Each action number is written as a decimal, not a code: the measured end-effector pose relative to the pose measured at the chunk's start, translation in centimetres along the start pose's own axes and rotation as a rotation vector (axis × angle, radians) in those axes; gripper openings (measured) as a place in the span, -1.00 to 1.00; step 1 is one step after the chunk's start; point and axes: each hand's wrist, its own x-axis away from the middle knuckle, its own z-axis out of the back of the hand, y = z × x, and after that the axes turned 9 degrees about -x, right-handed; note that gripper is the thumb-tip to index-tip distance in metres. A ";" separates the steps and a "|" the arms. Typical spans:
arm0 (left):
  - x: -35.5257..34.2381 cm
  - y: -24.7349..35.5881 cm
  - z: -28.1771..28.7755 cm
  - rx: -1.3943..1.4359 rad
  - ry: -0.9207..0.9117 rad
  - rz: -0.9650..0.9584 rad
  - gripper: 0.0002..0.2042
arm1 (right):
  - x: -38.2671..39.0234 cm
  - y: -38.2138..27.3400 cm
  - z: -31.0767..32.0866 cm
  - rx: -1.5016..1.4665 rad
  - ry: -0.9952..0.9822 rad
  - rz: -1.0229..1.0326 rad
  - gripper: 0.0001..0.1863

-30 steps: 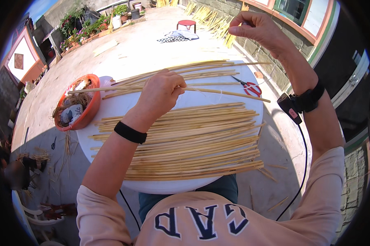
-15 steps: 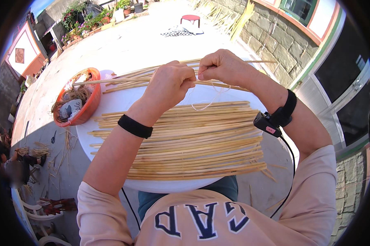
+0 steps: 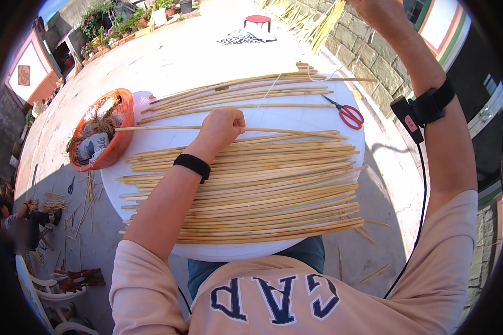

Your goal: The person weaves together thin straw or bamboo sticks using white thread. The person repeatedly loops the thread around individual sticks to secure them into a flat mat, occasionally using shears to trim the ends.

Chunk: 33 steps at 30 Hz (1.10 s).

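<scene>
My left hand point(image 3: 224, 127) is closed around a thin pale stalk point(image 3: 156, 128), which lies crosswise over the far edge of a row of similar stalks point(image 3: 262, 190). A fine white thread point(image 3: 269, 89) runs from near my left fingers up toward the loose stalks. Raised far to the upper right, my right hand point(image 3: 377, 14) is cut off by the picture's top edge. Its fingers are out of sight, and whether it holds the thread cannot be seen. Beyond my left hand lies a looser bunch of stalks point(image 3: 234, 89).
Red-handled scissors point(image 3: 350, 116) rest at the right of the white table point(image 3: 167, 138). An orange basket point(image 3: 130, 114) with fibres and a grey lump stands at the left. A red stool point(image 3: 257, 19) is farther off. Another person point(image 3: 28, 218) sits at the far left.
My right hand has moved away from my left, up and to the right, uncovering the scissors. My left hand has come down nearer the row with the stalk.
</scene>
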 end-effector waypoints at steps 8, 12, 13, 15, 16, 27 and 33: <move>-0.5 0.7 1.1 -0.031 -0.027 0.013 -0.96 | 1.0 2.9 -2.2 0.028 0.143 0.080 -0.79; -1.3 0.9 1.1 -0.058 -0.077 0.014 -0.94 | 1.3 2.7 -2.3 -0.039 -0.033 -0.074 -0.78; -1.3 0.9 0.9 -0.089 -0.088 0.013 -0.93 | 1.3 2.4 -2.1 -0.047 -0.036 -0.058 -0.79; -1.5 0.7 0.4 -0.149 -0.108 0.024 -0.93 | 1.2 1.6 -1.4 -0.029 -0.004 0.005 -0.79; -1.5 0.6 0.1 -0.176 -0.116 0.035 -0.93 | 1.1 1.1 -1.1 -0.021 0.010 0.037 -0.79; -1.2 -1.5 -1.9 -0.270 -0.141 -0.003 -0.95 | 2.8 1.5 -2.2 -0.055 -0.204 -0.110 -0.80; -0.7 -2.2 -1.9 -0.255 -0.125 -0.001 -0.94 | 3.7 4.0 -4.1 0.011 -0.037 -0.117 -0.79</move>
